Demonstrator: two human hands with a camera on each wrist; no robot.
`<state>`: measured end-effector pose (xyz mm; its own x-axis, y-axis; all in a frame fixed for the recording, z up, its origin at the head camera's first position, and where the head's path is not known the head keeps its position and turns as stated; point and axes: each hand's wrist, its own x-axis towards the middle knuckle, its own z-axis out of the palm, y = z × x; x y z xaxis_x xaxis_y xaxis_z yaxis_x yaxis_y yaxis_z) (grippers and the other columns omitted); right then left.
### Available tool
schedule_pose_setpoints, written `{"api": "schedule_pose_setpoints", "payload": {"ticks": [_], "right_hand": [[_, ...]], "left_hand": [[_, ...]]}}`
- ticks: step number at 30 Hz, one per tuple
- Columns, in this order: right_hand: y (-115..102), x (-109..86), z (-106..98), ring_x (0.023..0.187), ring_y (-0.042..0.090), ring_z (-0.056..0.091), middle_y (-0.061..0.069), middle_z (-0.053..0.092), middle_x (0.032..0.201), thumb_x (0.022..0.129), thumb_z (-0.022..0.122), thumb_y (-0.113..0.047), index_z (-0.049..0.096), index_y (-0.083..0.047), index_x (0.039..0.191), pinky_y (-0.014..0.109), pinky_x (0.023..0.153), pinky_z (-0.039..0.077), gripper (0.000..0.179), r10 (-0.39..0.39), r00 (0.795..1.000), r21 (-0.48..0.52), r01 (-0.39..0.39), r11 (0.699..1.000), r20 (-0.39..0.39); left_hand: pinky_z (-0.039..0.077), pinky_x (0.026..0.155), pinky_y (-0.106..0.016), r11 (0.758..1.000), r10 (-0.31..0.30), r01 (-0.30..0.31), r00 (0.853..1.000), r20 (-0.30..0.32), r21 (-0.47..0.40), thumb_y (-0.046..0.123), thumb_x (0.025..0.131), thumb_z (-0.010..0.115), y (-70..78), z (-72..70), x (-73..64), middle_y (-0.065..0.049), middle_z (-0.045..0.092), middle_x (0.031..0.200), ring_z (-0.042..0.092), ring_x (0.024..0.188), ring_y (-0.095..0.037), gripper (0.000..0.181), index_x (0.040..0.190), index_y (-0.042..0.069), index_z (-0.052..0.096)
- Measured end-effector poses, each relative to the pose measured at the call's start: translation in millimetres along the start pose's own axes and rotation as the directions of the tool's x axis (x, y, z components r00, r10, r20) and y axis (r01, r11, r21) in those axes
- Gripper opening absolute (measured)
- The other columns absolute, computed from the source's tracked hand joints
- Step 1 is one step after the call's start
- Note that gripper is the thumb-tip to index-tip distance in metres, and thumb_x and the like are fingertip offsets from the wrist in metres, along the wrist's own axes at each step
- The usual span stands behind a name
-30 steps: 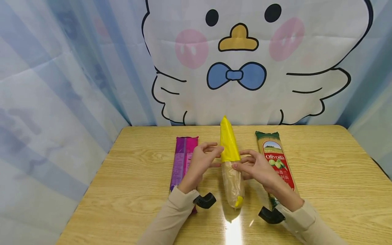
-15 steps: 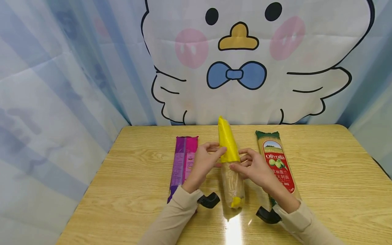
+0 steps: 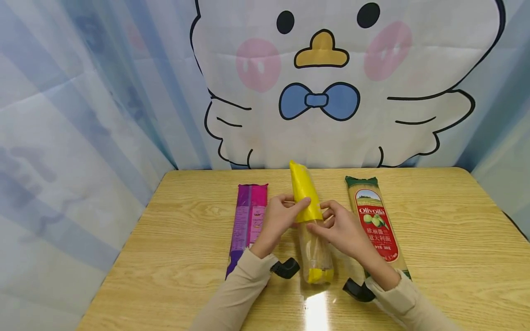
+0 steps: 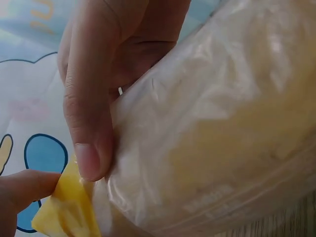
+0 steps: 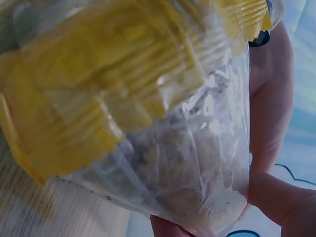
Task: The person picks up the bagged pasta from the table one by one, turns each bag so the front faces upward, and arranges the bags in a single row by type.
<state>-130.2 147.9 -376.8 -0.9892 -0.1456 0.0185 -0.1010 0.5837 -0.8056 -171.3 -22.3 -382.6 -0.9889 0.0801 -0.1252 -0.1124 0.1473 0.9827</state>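
Note:
A long bag with a yellow upper part and a clear lower part (image 3: pixel 312 246), its pale contents showing through, stands between both hands in the middle of the head view. My left hand (image 3: pixel 278 218) grips its left side, thumb across the yellow part and fingers partly hidden behind. From the right, my right hand (image 3: pixel 345 230) holds it with the thumb on the clear film, just below the yellow border. A crimped yellow end (image 5: pixel 74 113) fills much of the right wrist view. In the left wrist view, a thumb (image 4: pixel 89 133) presses on the clear film (image 4: pixel 197 138).
A purple and pink packet (image 3: pixel 248 216) lies left of the hands, partly behind the left forearm. On the right lies an Olivoilà pasta packet (image 3: pixel 376 220), partly covered by the right forearm. The wooden table (image 3: pixel 451 230) ends at a printed curtain (image 3: pixel 314 138).
The bag's top has tipped left and slightly down, and more of its yellow lower end shows. My left hand has shifted right, its thumb now over the yellow part.

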Motion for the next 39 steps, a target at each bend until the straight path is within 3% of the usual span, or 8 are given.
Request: {"api": "schedule_pose_setpoints", "payload": {"ticks": [9, 19, 26, 33, 39], "right_hand": [[-1, -3.5, 2, 0.081, 0.02, 0.067, 0.015, 0.065, 0.101, 0.086, 0.078, -0.035, 0.054, 0.0, 0.124, 0.029, 0.059, 0.057, 0.058, -0.028, 0.999, -0.095, 0.026, 0.995, -0.019], [-1, -4.2, 9, 0.078, 0.018, 0.066, 0.013, 0.069, 0.1, 0.086, 0.078, -0.036, 0.056, 0.001, 0.124, 0.025, 0.057, 0.055, 0.057, -0.098, 0.993, -0.237, 0.082, 0.968, -0.058], [-6, -6.7, 8, 0.077, 0.015, 0.063, 0.008, 0.068, 0.096, 0.088, 0.074, -0.043, 0.055, -0.004, 0.131, 0.026, 0.06, 0.052, 0.062, -0.106, 0.994, -0.287, 0.09, 0.954, -0.04], [-4, -8.2, -5, 0.091, 0.02, 0.066, 0.011, 0.066, 0.111, 0.092, 0.069, -0.046, 0.052, -0.007, 0.137, 0.033, 0.07, 0.057, 0.062, -0.062, 0.997, -0.152, 0.069, 0.986, 0.049], [12, -4.5, -17, 0.109, 0.03, 0.064, 0.021, 0.062, 0.126, 0.099, 0.06, -0.041, 0.041, -0.004, 0.146, 0.039, 0.082, 0.059, 0.063, -0.057, 0.98, 0.065, 0.045, 0.997, 0.189]], "left_hand": [[0.06, 0.059, -0.029, 0.999, -0.022, 0.02, 0.998, -0.066, -0.04, 0.027, 0.082, 0.077, -4.0, 5.1, 3.6, -0.012, 0.072, 0.093, 0.069, 0.073, -0.016, 0.042, 0.111, -0.001, 0.067], [0.06, 0.061, -0.029, 0.994, -0.027, 0.018, 0.997, -0.079, -0.111, 0.021, 0.085, 0.074, -11.5, 8.7, 5.2, -0.015, 0.072, 0.098, 0.07, 0.079, -0.018, 0.04, 0.116, -0.004, 0.066], [0.057, 0.058, -0.024, 0.979, -0.033, 0.018, 0.997, -0.071, -0.203, 0.018, 0.086, 0.073, -15.8, 6.0, 8.2, -0.017, 0.072, 0.097, 0.068, 0.071, -0.015, 0.039, 0.116, -0.005, 0.067], [0.058, 0.06, -0.024, 0.962, -0.059, 0.052, 0.998, -0.019, -0.27, 0.02, 0.087, 0.07, -13.4, -2.1, 7.5, -0.019, 0.072, 0.101, 0.07, 0.075, -0.017, 0.043, 0.122, -0.006, 0.064], [0.058, 0.063, -0.024, 0.945, -0.095, 0.103, 0.995, 0.04, -0.31, 0.022, 0.09, 0.069, -8.5, -5.3, 5.4, -0.019, 0.07, 0.108, 0.071, 0.08, -0.017, 0.047, 0.128, -0.003, 0.061]]}}
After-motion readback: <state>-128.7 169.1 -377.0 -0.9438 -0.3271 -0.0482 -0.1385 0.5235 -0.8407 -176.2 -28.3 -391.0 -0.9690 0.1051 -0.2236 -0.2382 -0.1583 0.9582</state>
